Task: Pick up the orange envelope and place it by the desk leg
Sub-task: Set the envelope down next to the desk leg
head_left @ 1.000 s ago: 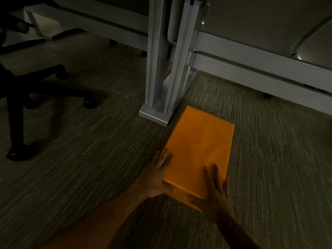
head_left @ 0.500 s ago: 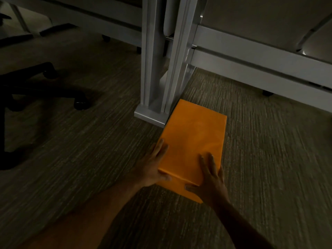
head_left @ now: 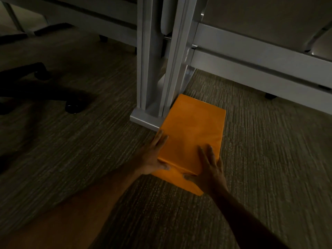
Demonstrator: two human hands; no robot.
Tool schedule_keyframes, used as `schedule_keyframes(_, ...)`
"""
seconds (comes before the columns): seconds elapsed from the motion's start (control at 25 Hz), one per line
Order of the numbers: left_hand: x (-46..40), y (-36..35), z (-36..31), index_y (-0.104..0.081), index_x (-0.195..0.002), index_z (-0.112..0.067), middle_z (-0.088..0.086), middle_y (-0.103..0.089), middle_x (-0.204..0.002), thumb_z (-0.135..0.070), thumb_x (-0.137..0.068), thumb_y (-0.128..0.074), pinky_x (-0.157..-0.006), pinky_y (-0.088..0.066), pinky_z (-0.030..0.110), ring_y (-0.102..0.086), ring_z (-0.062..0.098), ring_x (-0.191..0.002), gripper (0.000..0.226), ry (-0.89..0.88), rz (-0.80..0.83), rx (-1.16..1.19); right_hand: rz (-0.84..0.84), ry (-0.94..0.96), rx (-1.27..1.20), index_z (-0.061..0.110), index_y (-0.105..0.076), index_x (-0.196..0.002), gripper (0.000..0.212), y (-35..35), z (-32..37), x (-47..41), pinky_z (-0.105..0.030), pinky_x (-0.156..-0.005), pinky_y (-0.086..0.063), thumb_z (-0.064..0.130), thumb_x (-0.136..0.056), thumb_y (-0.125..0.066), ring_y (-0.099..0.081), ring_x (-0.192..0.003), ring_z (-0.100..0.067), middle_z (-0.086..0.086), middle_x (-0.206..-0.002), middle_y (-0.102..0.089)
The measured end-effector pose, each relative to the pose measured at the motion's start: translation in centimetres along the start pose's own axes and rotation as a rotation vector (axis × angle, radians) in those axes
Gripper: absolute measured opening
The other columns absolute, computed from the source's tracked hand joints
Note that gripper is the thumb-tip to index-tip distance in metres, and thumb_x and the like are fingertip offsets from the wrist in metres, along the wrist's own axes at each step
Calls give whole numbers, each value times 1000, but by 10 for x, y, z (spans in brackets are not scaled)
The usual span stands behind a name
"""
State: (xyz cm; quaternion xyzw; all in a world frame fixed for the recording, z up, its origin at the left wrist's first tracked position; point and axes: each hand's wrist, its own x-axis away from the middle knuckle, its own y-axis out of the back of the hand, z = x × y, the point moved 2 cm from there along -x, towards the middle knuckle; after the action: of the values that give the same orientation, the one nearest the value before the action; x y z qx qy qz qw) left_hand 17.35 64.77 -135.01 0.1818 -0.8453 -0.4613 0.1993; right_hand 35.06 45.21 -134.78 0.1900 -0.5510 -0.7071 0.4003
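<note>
The orange envelope is thick and rectangular and lies on the carpet, its far left corner against the foot of the grey metal desk leg. My left hand grips its near left edge, fingers along the side and thumb at the near end. My right hand holds the near right corner, fingers flat on top and thumb on the folded near flap. The near end of the envelope is partly hidden by both hands.
A black office chair base with casters stands on the carpet to the left. A grey partition rail with small feet runs along the back and right. Carpet stretches to the right of the envelope.
Both hands have pushed the envelope forward and left, so its far corner now rests against the foot of the desk leg. The grip of both hands looks the same.
</note>
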Motion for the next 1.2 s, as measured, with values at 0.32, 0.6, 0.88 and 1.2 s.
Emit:
schedule_keyframes(0.32,-16,4,1,22,-152,-38,-18,40,-156,-76,-66,-67,-116,-19,67,0,29,-153,130,16,12,-38,-16,30,22,50,12,-153,133,5,-3,-21,-64,-118,-20,90,-49,-61,1,-151,-48,3,-168,13)
schedule_keyframes(0.6,-8,1,-3,22,-153,-36,-17,41,-156,-64,-74,-72,-116,-20,67,6,27,-153,126,10,-11,-9,1,103,76,50,14,-152,129,6,-8,-23,-66,-119,-15,91,-52,-55,5,-152,-46,1,-168,17)
schedule_keyframes(0.88,-10,3,-3,14,-156,-28,-1,23,-165,-84,-71,-51,-117,7,58,18,25,-151,121,-26,-120,-244,-36,91,69,50,13,-152,129,0,-10,-24,-68,-116,-24,91,-50,-53,-1,-151,-49,1,-168,13)
schedule_keyframes(1.2,8,8,-23,-24,-151,-17,11,-25,-158,-75,-86,-38,-113,-26,53,-26,31,-142,88,-110,-250,-531,-124,93,225,37,-14,-154,116,5,-1,-15,-64,-109,-35,89,-58,-53,-16,-145,-49,-4,-167,-10)
